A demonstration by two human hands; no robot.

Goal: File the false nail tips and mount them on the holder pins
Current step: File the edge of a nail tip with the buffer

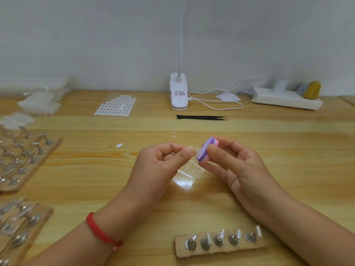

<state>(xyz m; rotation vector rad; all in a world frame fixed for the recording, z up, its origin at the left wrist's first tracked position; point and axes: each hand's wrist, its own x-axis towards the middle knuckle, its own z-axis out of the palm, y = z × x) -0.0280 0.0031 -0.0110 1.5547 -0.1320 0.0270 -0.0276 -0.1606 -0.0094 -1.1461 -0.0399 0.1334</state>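
My left hand [169,160] pinches a small clear false nail tip [196,150] between thumb and forefinger above the table's middle. My right hand [232,162] pinches a purple and pink nail file block [206,149], whose face lies against the tip. Under the hands lies a clear plastic sprue of nail tips [190,172]. Near the front edge a cardboard strip [219,251] carries several metal holder pins [219,239] with clear tips mounted on them.
Cardboard boards with many metal pins [23,156] [19,223] fill the left side. A sheet of white adhesive tabs [116,105], black tweezers [201,117], a clip lamp [178,93] with its cable, a power strip [286,97] and bags of tips [38,101] lie at the back.
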